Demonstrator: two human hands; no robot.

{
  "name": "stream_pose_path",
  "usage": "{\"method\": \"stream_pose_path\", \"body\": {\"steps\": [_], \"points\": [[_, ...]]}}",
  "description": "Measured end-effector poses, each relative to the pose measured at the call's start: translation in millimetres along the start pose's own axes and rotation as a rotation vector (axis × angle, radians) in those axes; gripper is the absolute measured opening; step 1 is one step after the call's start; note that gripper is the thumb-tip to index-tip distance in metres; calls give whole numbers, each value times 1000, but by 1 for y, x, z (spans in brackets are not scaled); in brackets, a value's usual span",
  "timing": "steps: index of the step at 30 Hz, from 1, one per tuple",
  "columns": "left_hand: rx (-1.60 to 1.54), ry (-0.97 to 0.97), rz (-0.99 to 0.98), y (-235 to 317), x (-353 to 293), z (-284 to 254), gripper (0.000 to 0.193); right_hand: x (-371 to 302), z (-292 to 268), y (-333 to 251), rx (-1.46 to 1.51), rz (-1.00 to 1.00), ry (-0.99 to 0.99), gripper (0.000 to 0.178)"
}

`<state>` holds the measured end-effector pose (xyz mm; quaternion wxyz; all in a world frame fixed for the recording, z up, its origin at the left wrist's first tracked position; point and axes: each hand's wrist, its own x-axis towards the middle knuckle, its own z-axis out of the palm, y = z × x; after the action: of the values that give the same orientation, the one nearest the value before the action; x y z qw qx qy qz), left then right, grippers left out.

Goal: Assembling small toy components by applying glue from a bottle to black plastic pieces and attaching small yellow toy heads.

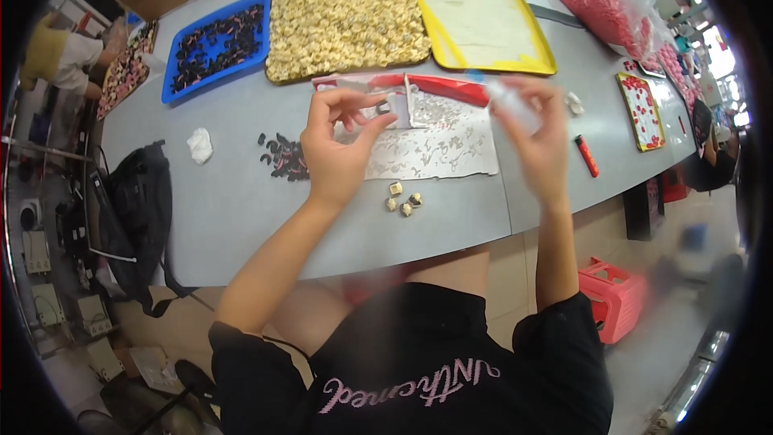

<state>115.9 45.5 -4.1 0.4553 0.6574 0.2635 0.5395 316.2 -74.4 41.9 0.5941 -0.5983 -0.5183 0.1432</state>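
The left grip (335, 153) is pinched together, thumb and forefinger clamped on a small piece (384, 105) with dark and pale faces, held above the left part of a white sheet (451, 157). The right grip (541, 133) is closed around a pale, translucent bottle (515, 107) with a blue end; it is blurred, raised beyond the sheet's right edge, with the bottle's blue end pointing up and to the left. The two hands are well apart.

Small grey curved bits (439, 113) are scattered over the sheet, and a red strip (451, 89) runs along its far side. Just left of the left wrist lies a loose heap of dark pieces (283, 157). Nearer the person's body, four pale-gold and dark blocks (406, 209) sit in a cluster on the grey surface (233, 229). A red tube (587, 156) lies right of the right wrist; a crumpled white tissue (200, 146) lies farther left.

Along the far side stand a blue tray (171, 84) of dark pieces, a broad bed of pale-gold pieces (346, 20), and a yellow tray (519, 64) with a whitish base. Beyond, to the right, is a clear bag of pinkish-red pieces (608, 12). At upper left, a co-worker's hand (105, 54) is near other pieces.
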Motion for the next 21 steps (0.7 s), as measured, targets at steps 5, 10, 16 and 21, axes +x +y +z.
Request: {"method": "stream_pose_path", "body": {"steps": [5, 10, 16, 21], "points": [[0, -27, -55, 3, 0, 2, 35, -42, 0, 18, -367, -23, -300, 32], [39, -62, -29, 12, -3, 0, 36, -40, -4, 15, -405, -177, -288, 28], [73, -84, 63, 12, -9, -1, 35, -19, -51, 42, -715, 12, 91, 18], [2, -13, 316, 15, -16, 5, 39, -12, -61, 44, -896, 37, 55, 20]]}}
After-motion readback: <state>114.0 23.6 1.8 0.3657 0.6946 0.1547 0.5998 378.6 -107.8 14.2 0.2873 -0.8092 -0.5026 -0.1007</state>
